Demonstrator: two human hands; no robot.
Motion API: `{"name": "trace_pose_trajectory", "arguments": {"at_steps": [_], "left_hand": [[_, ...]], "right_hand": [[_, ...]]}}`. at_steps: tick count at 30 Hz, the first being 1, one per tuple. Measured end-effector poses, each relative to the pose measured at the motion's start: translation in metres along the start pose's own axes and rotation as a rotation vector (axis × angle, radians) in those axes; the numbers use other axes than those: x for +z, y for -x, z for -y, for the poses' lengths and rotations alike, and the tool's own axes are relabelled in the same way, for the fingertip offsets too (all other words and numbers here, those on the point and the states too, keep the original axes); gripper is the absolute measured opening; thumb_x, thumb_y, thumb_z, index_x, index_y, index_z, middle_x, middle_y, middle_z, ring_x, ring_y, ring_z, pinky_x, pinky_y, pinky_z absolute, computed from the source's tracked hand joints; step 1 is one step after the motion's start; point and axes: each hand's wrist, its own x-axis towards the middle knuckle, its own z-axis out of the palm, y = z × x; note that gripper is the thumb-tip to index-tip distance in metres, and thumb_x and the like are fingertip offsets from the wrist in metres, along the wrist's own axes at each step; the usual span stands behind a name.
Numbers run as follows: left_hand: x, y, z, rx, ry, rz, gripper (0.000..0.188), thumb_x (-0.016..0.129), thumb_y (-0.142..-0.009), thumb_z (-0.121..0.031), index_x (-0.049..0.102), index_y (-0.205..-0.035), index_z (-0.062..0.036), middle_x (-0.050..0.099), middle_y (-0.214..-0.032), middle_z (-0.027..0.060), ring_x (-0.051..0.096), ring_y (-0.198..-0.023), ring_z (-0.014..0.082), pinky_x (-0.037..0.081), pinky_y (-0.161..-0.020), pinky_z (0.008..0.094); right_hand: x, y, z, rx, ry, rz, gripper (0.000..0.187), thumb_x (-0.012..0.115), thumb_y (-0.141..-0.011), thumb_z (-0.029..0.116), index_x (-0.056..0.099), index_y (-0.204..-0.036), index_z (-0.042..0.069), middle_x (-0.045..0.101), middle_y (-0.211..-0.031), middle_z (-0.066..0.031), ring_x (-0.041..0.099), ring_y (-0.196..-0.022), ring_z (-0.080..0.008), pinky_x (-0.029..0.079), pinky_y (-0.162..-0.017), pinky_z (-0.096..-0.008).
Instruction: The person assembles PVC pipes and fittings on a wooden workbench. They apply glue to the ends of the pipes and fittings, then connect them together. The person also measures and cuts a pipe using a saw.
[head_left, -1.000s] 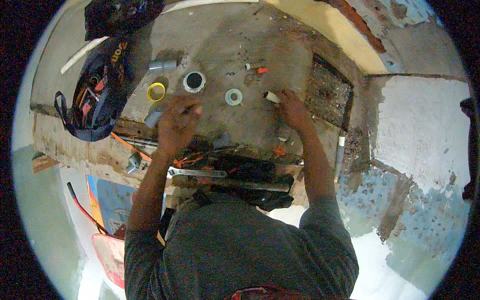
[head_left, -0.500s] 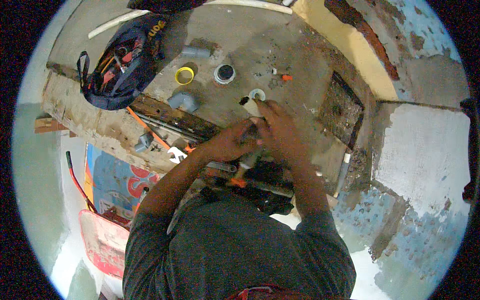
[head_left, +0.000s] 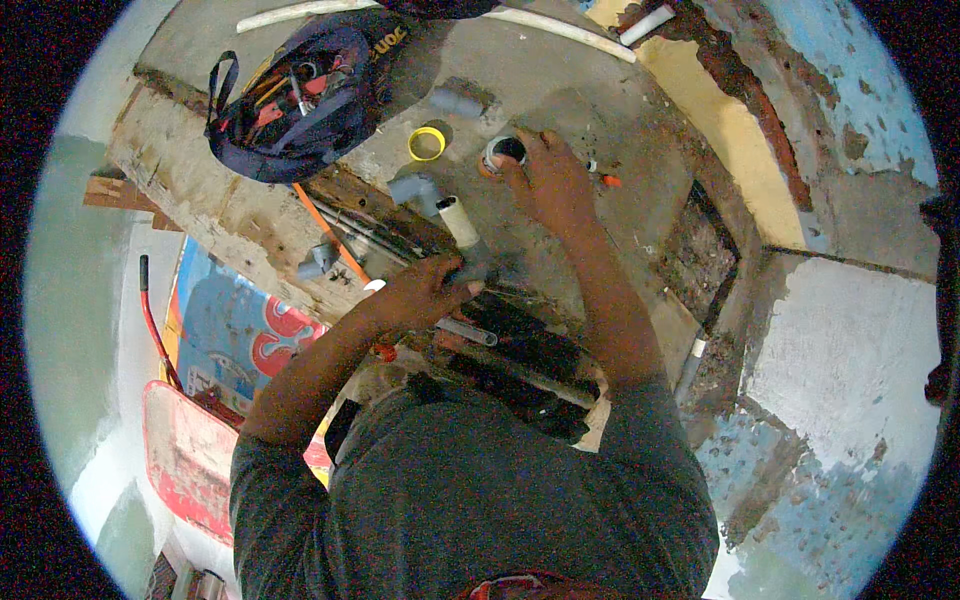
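My left hand (head_left: 435, 297) is closed around the lower grey end of a short pipe piece. The pipe's cream-white upper section (head_left: 459, 222) slants up to the left and ends in a dark opening. Farther off, my right hand (head_left: 552, 188) grips a round, white-rimmed grey piece (head_left: 493, 155) with a dark middle, standing on the floor. The thumb lies across its near side and the fingers reach round its right side. To its left stand a yellow ring (head_left: 427, 130) and a grey pipe elbow (head_left: 413, 188).
A dark tool bag (head_left: 300, 135) lies open at the far left, with a grey pipe piece (head_left: 457, 102) beyond the yellow ring. Wooden planks (head_left: 190, 165) and an orange rod (head_left: 330, 235) run along the left. A red wheelbarrow (head_left: 190, 450) stands lower left.
My right hand has left the pipe and moved away from me onto the round white-rimmed piece. My left hand still holds the pipe. The view has shifted, moving the surroundings rightward.
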Motion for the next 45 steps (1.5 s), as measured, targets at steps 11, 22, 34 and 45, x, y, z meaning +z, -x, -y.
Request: {"name": "trace_pose_trajectory", "arguments": {"at_steps": [11, 22, 34, 45], "left_hand": [[-0.016, -0.007, 0.010, -0.022, 0.320, 0.160, 0.054, 0.061, -0.103, -0.050, 0.063, -0.121, 0.0012, 0.073, -0.099, 0.0147, 0.073, -0.080, 0.0219, 0.057, -0.073, 0.0382], [-0.030, -0.047, 0.003, 0.057, 0.052, 0.072, 0.059, 0.062, -0.100, -0.054, 0.063, -0.117, 0.0026, 0.074, -0.097, 0.0152, 0.072, -0.078, 0.0216, 0.057, -0.070, 0.0379], [-0.040, -0.071, -0.019, -0.084, 0.209, 0.226, 0.054, 0.060, -0.102, -0.053, 0.066, -0.117, -0.0015, 0.074, -0.095, 0.0053, 0.069, -0.076, 0.0157, 0.058, -0.069, 0.0325], [-0.041, -0.069, -0.029, -0.057, 0.142, 0.310, 0.048, 0.059, -0.104, -0.050, 0.068, -0.112, -0.0034, 0.070, -0.085, 0.0047, 0.065, -0.073, 0.0140, 0.054, -0.069, 0.0331]], "right_hand": [[0.011, -0.025, -0.024, -0.030, -0.119, 0.317, 0.040, 0.071, -0.094, 0.024, 0.063, -0.130, 0.010, 0.063, -0.118, -0.0194, 0.066, -0.105, -0.0400, 0.054, -0.092, -0.0478], [0.030, 0.008, -0.073, 0.287, -0.609, 0.112, 0.039, 0.069, -0.100, 0.026, 0.064, -0.131, 0.002, 0.072, -0.105, -0.0112, 0.069, -0.092, -0.0208, 0.056, -0.083, -0.0372], [-0.012, 0.023, -0.049, 0.428, -1.115, 0.174, 0.036, 0.066, -0.101, 0.021, 0.066, -0.133, 0.004, 0.071, -0.106, -0.0041, 0.067, -0.090, -0.0142, 0.055, -0.083, -0.0313], [0.002, 0.015, -0.046, 0.324, -0.990, 0.115, 0.035, 0.066, -0.101, 0.021, 0.066, -0.132, 0.005, 0.071, -0.111, -0.0060, 0.069, -0.091, -0.0149, 0.056, -0.085, -0.0316]]}}
